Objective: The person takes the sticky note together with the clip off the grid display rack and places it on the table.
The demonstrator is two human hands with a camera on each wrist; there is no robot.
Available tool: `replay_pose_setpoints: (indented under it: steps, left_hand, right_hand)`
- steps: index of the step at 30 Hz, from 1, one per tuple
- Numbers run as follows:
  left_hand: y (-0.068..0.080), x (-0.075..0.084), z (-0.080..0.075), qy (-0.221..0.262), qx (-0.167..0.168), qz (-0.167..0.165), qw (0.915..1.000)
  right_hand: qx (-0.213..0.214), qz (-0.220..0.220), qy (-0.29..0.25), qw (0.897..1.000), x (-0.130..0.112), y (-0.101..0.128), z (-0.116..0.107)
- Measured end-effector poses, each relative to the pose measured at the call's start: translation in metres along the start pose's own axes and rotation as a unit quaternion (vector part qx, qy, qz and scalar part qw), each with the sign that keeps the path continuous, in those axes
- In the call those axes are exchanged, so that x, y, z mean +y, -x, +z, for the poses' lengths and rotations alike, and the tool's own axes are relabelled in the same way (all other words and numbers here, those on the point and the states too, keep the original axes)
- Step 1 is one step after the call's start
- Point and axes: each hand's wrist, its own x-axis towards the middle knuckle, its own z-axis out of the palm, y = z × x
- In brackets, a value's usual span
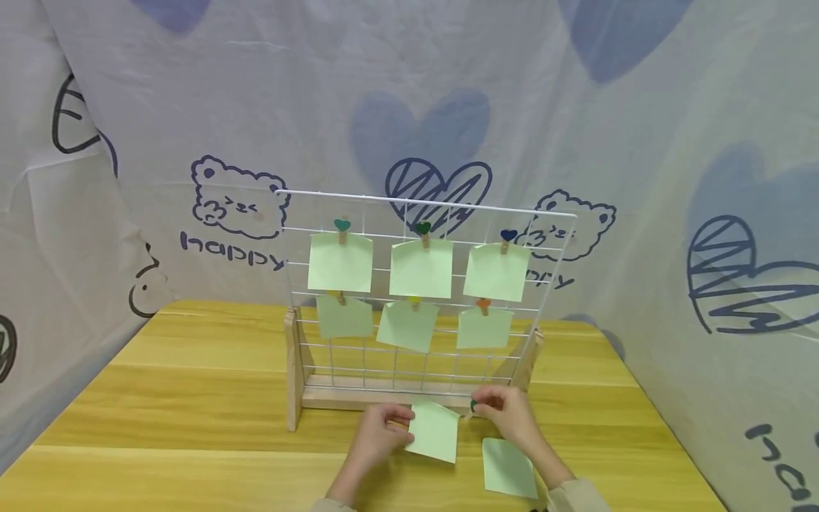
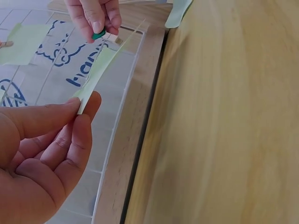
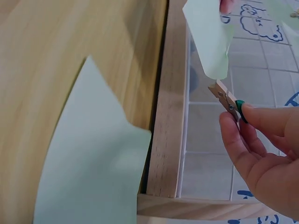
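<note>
My left hand pinches the edge of a light green paper note between thumb and fingers, just in front of the rack's wooden base; the same note shows edge-on in the left wrist view. My right hand pinches a small wooden clothespin with a green heart top, its jaws next to the note's upper right corner. A second green note lies flat on the table under my right wrist.
A white wire grid rack on a wooden base stands mid-table, holding several green notes clipped with heart-topped pins. The wooden table is ringed by a printed cloth backdrop.
</note>
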Motion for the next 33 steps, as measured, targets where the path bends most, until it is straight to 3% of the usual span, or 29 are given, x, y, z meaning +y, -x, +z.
replay_pose_setpoints:
  steps: [8, 13, 24, 33]
  left_hand:
    - [-0.002, -0.002, 0.006, 0.003, -0.012, -0.006, 0.9999]
    - [-0.004, -0.005, 0.010, -0.013, -0.017, -0.005, 0.9998]
    - [-0.009, -0.010, 0.020, -0.029, -0.017, -0.023, 0.9992]
    - [-0.014, -0.015, 0.028, -0.042, -0.009, -0.013, 0.9990]
  right_hand:
    - [-0.024, -0.037, 0.087, 0.995, 0.006, 0.001, 0.002]
    - [-0.041, -0.035, 0.118, 0.992, 0.008, 0.002, 0.004]
    - [-0.076, -0.005, 0.119, 0.990, 0.014, 0.002, 0.005]
    - [-0.092, 0.005, 0.124, 0.988, 0.018, 0.002, 0.007]
